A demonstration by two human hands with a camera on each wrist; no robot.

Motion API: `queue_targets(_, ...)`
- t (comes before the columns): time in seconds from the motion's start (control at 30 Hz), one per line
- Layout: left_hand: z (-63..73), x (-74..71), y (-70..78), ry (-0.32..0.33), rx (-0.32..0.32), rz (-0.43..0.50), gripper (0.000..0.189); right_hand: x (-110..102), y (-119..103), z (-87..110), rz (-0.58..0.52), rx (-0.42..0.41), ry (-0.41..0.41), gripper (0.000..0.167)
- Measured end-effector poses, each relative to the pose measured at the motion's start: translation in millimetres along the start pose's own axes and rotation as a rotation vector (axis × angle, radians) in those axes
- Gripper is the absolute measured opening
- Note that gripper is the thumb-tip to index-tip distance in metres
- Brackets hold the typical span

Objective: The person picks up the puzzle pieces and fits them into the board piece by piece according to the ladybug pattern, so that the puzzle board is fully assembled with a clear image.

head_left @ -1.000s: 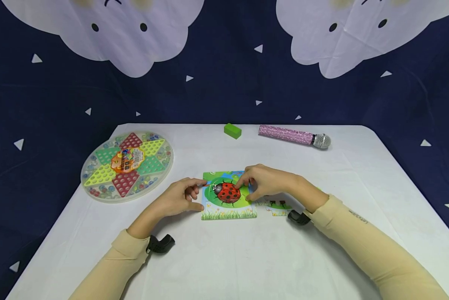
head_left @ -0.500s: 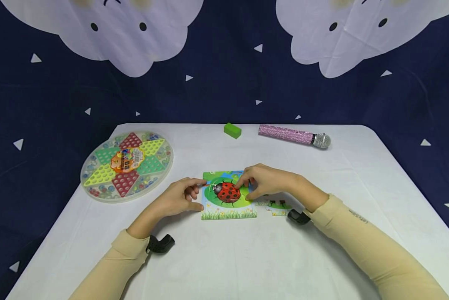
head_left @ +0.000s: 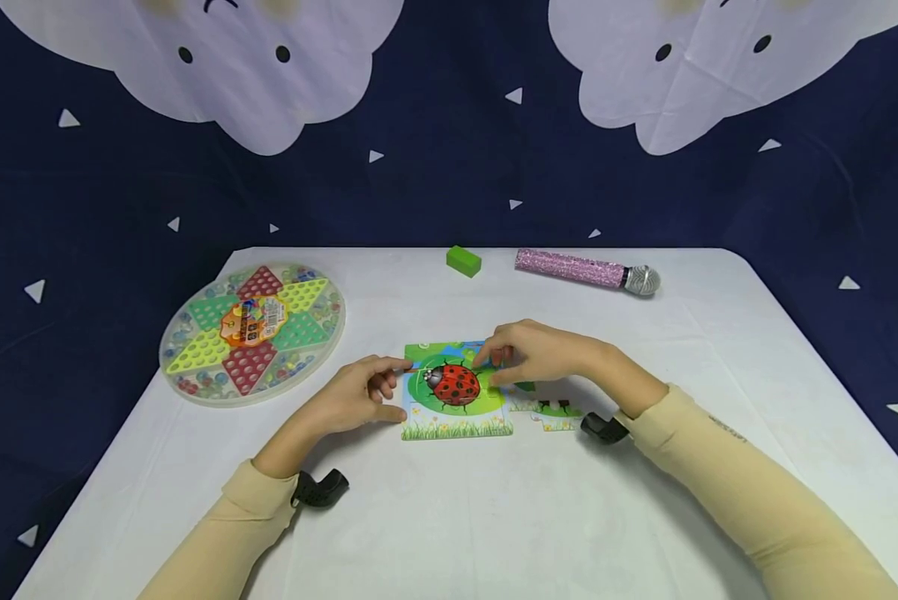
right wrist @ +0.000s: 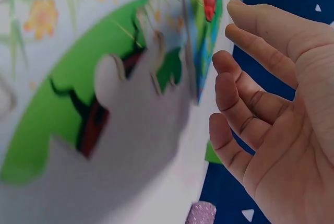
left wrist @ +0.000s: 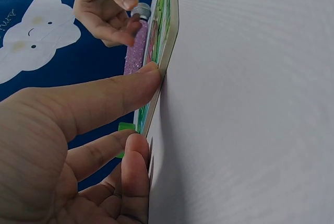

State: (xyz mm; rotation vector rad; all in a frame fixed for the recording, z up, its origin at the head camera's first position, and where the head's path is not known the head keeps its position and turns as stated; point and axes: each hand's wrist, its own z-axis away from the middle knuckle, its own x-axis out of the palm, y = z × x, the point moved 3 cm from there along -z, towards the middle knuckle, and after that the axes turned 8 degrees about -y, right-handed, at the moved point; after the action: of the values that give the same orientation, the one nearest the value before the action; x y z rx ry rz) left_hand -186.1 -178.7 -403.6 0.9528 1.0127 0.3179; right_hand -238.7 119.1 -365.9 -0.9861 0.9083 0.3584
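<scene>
A square ladybug puzzle [head_left: 452,387] lies flat mid-table, showing a red spotted ladybug on green with a grass border. Along its left edge is my left hand [head_left: 347,396], index finger and thumb spread apart; in the left wrist view the thumb tip [left wrist: 151,75] rests at the edge. My right hand [head_left: 539,352] hovers over the puzzle's right side with loosely bent fingers and nothing between them, as the right wrist view shows. Beneath and beside that hand are loose jigsaw pieces [head_left: 557,415] with grass, flowers and dark insect legs. The right hand hides the puzzle's upper right corner.
A round Chinese checkers board [head_left: 316,329] with marbles lies at the left. Toward the back edge are a green block [head_left: 464,262] and a pink glitter microphone [head_left: 576,268]. A dark blue cloud-patterned cloth [head_left: 449,183] hangs behind the white table [head_left: 449,517].
My right hand has lifted off the puzzle and shifted slightly right and back, uncovering more of its right side and the loose pieces. The left hand has stayed in place.
</scene>
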Motion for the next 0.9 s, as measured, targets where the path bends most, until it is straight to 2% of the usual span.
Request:
queue_targets(0.33,0.5,0.2,0.7,-0.002,0.002,-0.015,0.073,-7,9,24.9,-0.016,0.051,0.050,0.037)
queue_targets(0.63,0.3,0.4,0.4,0.001,0.010,-0.023,0.072,2,15,41.4,-0.041,0.121,0.058,0.046)
queue_targets(0.9,0.0,0.7,0.3,-0.001,0.019,-0.022,0.072,11,15,45.7,-0.058,0.152,0.059,0.050)
